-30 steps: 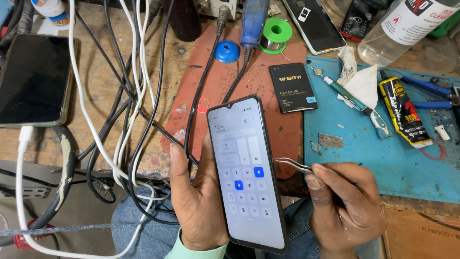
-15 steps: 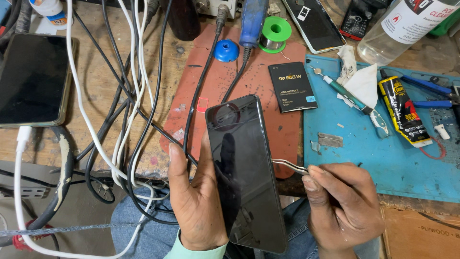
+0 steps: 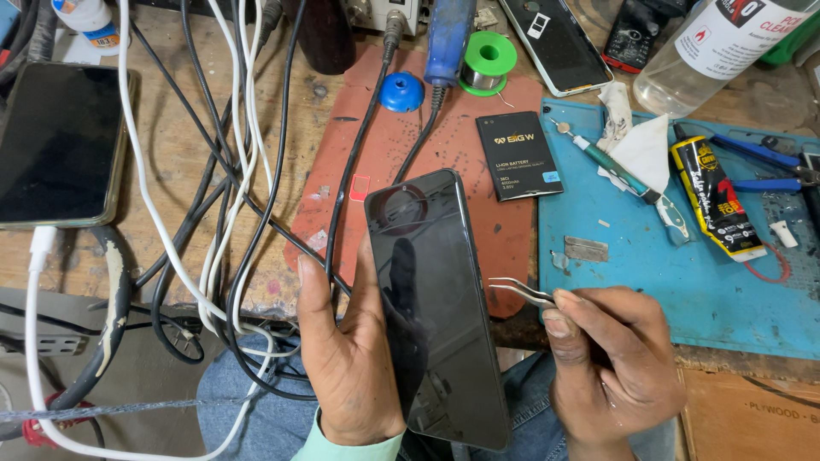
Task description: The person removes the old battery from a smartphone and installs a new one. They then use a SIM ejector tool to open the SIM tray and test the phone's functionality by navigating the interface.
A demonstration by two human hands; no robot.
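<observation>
A: What is the left hand [image 3: 354,367] carrying?

B: A slim black glass-fronted smartphone [image 3: 436,312], its screen dark and glossy enough to mirror the thumb. The fingers are curled up behind its back and the thumb lies along the left edge, so the hand is wrapped around it. The phone sits upright in the palm, over the person's blue denim lap, with its top end overlapping the near edge of the workbench.

A: And the right hand [image 3: 611,367]?

B: It is bunched into a loose fist, thumb and forefinger pinched on a pair of thin silvery metal tweezers [image 3: 521,292]. The curved tips point left and reach just beside the phone's right edge; whether they touch it I cannot tell.

A: What lies under all this?

B: A worn rust-red rubber mat [image 3: 401,162], speckled and scuffed, on a scratched wooden bench top [image 3: 171,119]. To its right is a smooth blue silicone work mat [image 3: 683,282].

A: Anything on them?

B: A flat black rectangular battery [image 3: 518,155] rests on the red mat's right margin. Farther back are a round blue plastic cap [image 3: 401,91] and a green spool of solder wire [image 3: 489,61]. On the blue mat lie a yellow-and-black squeezed glue tube [image 3: 717,198] and a crumpled white tissue [image 3: 641,141].

A: And to the left?

B: A tangle of white and black round cables [image 3: 226,171], and a second dark-screened phone with a pale metallic rim [image 3: 58,143] lying flat
</observation>
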